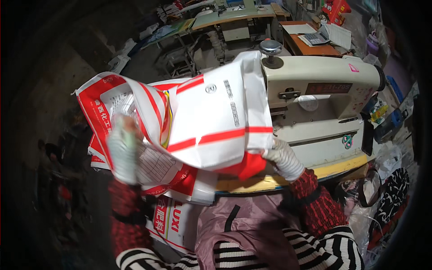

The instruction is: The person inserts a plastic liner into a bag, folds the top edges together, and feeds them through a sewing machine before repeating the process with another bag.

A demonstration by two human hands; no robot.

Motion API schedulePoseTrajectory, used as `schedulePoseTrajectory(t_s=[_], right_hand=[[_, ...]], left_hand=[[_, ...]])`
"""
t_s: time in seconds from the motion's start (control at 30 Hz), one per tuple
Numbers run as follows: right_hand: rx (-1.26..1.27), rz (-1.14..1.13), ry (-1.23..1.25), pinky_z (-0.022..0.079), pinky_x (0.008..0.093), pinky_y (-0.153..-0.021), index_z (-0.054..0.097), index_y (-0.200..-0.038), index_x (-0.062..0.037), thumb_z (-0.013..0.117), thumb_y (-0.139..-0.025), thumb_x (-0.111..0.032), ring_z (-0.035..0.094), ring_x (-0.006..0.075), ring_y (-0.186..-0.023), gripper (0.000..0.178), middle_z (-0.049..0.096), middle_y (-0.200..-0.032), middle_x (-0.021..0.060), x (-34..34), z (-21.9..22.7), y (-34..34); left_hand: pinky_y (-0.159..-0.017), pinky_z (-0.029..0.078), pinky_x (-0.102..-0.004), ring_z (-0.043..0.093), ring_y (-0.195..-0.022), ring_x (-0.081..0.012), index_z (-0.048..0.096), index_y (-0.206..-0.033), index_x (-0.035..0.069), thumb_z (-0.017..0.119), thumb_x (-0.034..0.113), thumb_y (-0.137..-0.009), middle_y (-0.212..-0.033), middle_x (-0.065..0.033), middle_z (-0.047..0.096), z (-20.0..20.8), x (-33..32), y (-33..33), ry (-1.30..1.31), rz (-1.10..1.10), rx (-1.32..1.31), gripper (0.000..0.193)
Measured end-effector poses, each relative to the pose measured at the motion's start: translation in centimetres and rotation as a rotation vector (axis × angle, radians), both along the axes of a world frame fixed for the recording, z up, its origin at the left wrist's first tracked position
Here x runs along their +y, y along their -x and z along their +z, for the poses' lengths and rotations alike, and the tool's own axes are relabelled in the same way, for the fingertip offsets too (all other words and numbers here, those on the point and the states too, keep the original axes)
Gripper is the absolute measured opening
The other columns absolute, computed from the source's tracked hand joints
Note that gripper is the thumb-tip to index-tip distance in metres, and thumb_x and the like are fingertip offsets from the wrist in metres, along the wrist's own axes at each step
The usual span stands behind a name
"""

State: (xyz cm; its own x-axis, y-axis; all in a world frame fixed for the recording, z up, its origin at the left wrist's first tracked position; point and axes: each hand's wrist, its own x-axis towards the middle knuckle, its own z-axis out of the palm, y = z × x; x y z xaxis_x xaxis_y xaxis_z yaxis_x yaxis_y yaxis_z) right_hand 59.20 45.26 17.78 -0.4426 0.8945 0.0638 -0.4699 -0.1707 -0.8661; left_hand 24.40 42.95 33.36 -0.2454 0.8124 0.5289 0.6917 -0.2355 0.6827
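Note:
A white and red printed woven sack (213, 117) is held up in front of me, bent over on itself at its left part. My right hand (285, 159), in a pale striped glove, grips the sack's lower right corner between thumb and fingers. My left hand (123, 150), also gloved, is at the left part of the sack, against its printed side; its fingers are smeared by motion. The cream sewing machine (326, 72) stands just right of the sack, which hides its needle end in part. More sacks (204, 186) lie beneath.
Another printed sack (173, 220) hangs near my lap. On the machine bed (315, 135) lie green-handled snips (347, 141) and a dark phone-like slab (367, 137). Farther back are a desk with a calculator (316, 39) and a long worktable (234, 16). Bags and cloth crowd the right side.

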Motion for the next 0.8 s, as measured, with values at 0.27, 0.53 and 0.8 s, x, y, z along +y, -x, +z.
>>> schedulePoseTrajectory(t_s=[0.27, 0.53, 0.8], right_hand=[[-0.18, 0.181, -0.064, 0.043, 0.0264, -0.089, 0.066, -0.108, -0.002, 0.071, -0.076, -0.012, 0.059, 0.0117, -0.096, 0.034, 0.068, -0.101, 0.0043, -5.5, -2.9, 3.8], [-0.324, -0.095, -0.084, 0.047, 0.024, -0.073, 0.069, -0.093, -0.0023, 0.07, -0.074, -0.007, 0.059, 0.0092, -0.077, 0.02, 0.067, -0.083, 0.0026, -4.4, 2.0, 0.5], [-0.672, 0.483, -0.835, 0.047, 0.0352, -0.089, 0.059, -0.113, -0.0001, 0.072, -0.07, -0.029, 0.06, 0.0342, -0.092, 0.053, 0.064, -0.105, 0.0184, -12.6, -7.2, 13.4]], left_hand=[[-0.055, 0.046, -0.0324, 0.058, -0.056, -0.0194, 0.06, -0.068, 0.007, 0.058, 0.04, -0.087, -0.063, -0.006, 0.057, 7.6, 11.2, 17.8, 0.068, 0.059, 1.209, 0.039], [-0.075, 0.049, -0.0298, 0.059, -0.085, -0.0157, 0.061, -0.105, -0.001, 0.061, 0.02, -0.087, -0.098, -0.0064, 0.063, 13.8, -5.3, 15.8, -0.419, 0.412, 0.041, 0.028], [-0.075, 0.055, -0.0338, 0.06, -0.097, -0.022, 0.053, -0.119, 0.003, 0.063, 0.02, -0.086, -0.115, -0.0097, 0.057, -11.5, -17.0, 22.7, 0.143, 0.07, -0.921, 0.038]])
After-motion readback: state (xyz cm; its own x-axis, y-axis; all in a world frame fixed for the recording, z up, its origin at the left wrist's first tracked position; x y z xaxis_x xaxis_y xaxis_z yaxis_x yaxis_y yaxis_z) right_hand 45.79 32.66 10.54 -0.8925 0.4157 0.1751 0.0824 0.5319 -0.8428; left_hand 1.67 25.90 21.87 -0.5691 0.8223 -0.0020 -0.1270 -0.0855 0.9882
